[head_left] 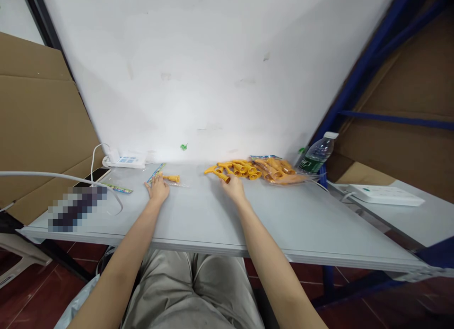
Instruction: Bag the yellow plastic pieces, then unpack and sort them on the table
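Note:
My left hand (158, 191) lies on the table at the left, fingers spread over a clear plastic bag (182, 184) with a printed blue-and-yellow header card (156, 172). A yellow toy horn (172, 178) lies at that hand, its flared end pointing right; whether it is inside the bag, I cannot tell. Further right, my right hand (234, 188) pinches another yellow horn (222, 176) near its flared end. Just behind is a loose pile of yellow horns (244, 169). Right of the pile sits a filled clear bag of horns (278, 170).
A water bottle (319, 153) leans at the right by the blue frame. White power strips sit at back left (129, 161) and far right (385, 195). Another header card (118, 188), a phone (92, 176) and a white cable (64, 175) are at the left. A white panel (213, 83) rises behind.

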The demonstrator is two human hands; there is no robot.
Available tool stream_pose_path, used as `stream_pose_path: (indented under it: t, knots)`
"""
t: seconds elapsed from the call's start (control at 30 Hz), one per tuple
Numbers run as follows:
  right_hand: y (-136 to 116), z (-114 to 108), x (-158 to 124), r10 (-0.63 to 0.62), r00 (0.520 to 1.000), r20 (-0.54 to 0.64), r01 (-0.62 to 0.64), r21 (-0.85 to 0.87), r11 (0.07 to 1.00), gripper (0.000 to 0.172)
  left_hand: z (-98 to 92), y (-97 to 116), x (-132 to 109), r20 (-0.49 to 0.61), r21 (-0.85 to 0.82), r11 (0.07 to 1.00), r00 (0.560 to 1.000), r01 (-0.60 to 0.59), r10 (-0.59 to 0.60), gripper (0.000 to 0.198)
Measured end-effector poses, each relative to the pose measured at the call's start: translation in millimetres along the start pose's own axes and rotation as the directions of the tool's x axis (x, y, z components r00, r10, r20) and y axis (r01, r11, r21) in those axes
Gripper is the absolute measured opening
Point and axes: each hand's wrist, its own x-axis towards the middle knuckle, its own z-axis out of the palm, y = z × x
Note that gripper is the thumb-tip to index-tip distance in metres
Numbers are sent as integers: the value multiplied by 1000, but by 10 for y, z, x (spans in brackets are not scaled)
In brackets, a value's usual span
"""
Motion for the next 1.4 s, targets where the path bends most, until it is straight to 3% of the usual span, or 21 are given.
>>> stream_pose_path:
  t: [0.13, 0.27, 0.43, 0.73, 0.9, 1.07, 1.27, 1.4]
  knots:
    - [-48, 9, 9, -62, 996, -62, 69, 127, 990, 30, -22, 8, -12, 20, 6, 1000, 1000, -20, 20, 56]
    - [-61, 70, -4, -127, 992, -3, 126, 149, 981, 28, -41, 22, -30, 21, 4, 999, 999, -46, 46, 61]
    - [-53, 116, -22, -85, 992, 95, 75, 112, 991, 26, -45, 25, -27, 48, 29, 997, 996, -70, 68, 60]
    - [-121, 143, -45, -108, 982, 153, 86, 147, 985, 26, 17, 60, -22, 116, 79, 958, 957, -275, 265, 49]
    - [-273, 137, -32, -88, 976, 201, 71, 88, 994, 16, 49, 97, -35, 136, 36, 952, 945, -305, 297, 44]
    - [-465, 169, 19, -35, 962, 271, 35, 4, 999, 20, 95, 95, -34, 133, 8, 936, 929, -351, 346, 43]
    - [-536, 327, 137, -39, 878, 477, -34, 143, 989, 38, 128, 80, -26, 114, 18, 922, 917, -388, 383, 43]
    - [-572, 493, 193, -36, 890, 455, -64, 202, 977, 36, 125, 83, -25, 100, 19, 914, 911, -404, 401, 42]
